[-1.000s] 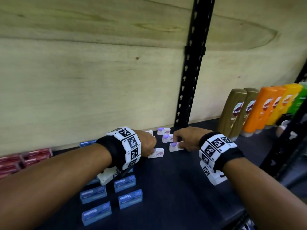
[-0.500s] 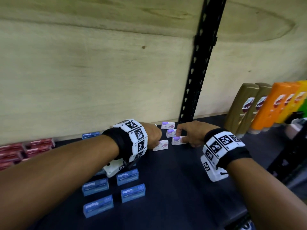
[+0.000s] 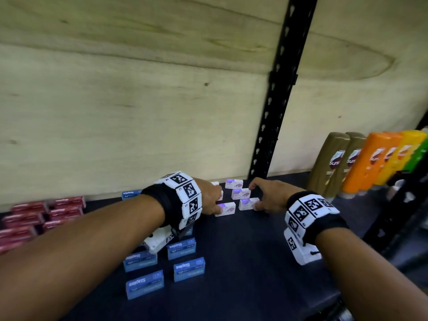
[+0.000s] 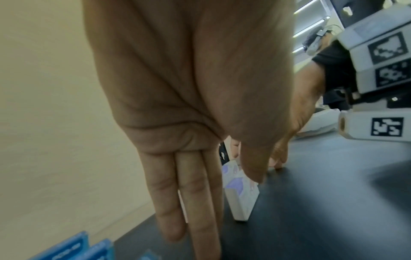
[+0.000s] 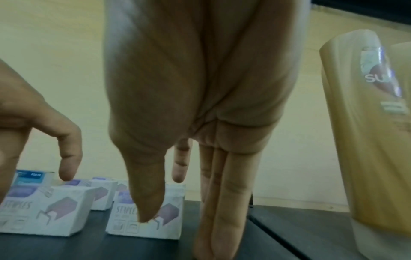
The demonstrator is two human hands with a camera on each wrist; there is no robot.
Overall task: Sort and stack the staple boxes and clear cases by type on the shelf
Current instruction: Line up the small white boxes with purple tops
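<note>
Several small white staple boxes with purple print (image 3: 240,193) lie in a cluster at the back of the dark shelf (image 3: 243,262). My left hand (image 3: 217,200) sits at their left side, fingers straight, thumb touching the front-left box (image 3: 225,208); the left wrist view shows that box (image 4: 242,198) beside the thumb. My right hand (image 3: 252,198) rests at their right ends, thumb against the front-right box (image 3: 248,203), fingers straight; in the right wrist view the thumb overlaps this box (image 5: 124,227). Several blue staple boxes (image 3: 188,268) stand in rows under my left forearm.
Red boxes (image 3: 34,216) are stacked at the far left. Brown shampoo bottles (image 3: 331,163) and orange ones (image 3: 368,163) stand at the right, close to my right hand. A black upright post (image 3: 278,100) runs up the plywood back wall.
Both hands have stayed at the white boxes while the view drifted. My right hand's fingers have spread along the boxes' right ends.
</note>
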